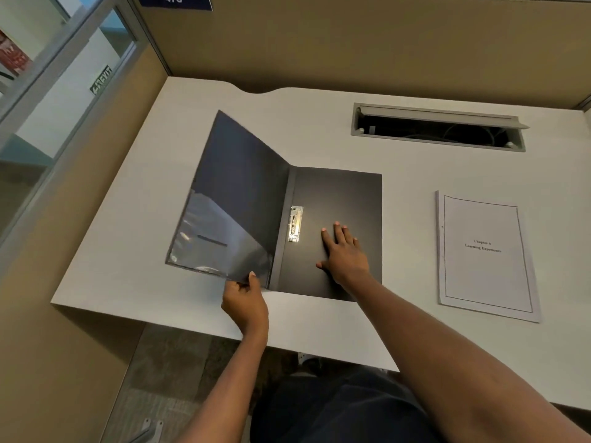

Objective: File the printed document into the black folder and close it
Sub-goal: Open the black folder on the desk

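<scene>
The black folder (345, 199) lies open on the white desk (134, 225). Its back panel rests flat, with a metal clip (295, 223) near the spine. My left hand (244, 302) pinches the lower corner of the front cover (236, 187), which is raised and tilted to the left; a clear pocket shows on its inner side. My right hand (343, 251) lies flat, fingers spread, on the folder's back panel. The printed document (486, 254), a white stack with a bordered title page, lies on the desk to the right of the folder, apart from both hands.
An open cable slot (438, 129) with a grey flap is set into the desk at the back right. Tan partition walls (351, 43) close the desk at the back and left. The desk's front edge runs just below my left hand.
</scene>
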Available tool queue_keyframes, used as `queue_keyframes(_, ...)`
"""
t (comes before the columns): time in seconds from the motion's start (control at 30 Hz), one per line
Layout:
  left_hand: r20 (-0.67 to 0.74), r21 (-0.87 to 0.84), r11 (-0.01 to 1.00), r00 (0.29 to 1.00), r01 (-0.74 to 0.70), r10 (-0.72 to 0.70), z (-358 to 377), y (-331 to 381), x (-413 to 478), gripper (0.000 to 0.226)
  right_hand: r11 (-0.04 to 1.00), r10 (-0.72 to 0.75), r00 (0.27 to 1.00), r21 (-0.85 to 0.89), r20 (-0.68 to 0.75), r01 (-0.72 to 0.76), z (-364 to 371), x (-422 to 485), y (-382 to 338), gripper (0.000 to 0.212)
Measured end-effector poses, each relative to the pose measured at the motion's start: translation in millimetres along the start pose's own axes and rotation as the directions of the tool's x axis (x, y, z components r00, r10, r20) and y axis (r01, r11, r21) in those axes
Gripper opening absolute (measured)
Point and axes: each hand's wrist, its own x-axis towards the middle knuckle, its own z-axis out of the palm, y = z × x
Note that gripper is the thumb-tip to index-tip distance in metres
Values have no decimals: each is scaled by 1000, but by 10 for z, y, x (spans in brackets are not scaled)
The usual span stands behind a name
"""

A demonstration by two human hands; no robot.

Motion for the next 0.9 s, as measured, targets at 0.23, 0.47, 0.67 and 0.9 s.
queue_keyframes(0.23,-90,-98,981,980,167,-175,-16,51,195,102,1000,0,1000,-13,1,0,15,-26,-3,92)
queue_keyframes(0.47,-51,469,882,995,-50,84,-5,-13,294,106,1000,5,1000,-10,3,-5,19,-33,-16,92)
queue_keyframes(0.67,-44,598,800,994,-56,102,131,72,354,106,1000,18,1000,-5,5,-18,32,-37,-27,92)
queue_keyframes(0.9,251,720,619,950,-313,187,267,120,396,97,1000,24,1000,-1,8,-24,21,-31,-17,92)
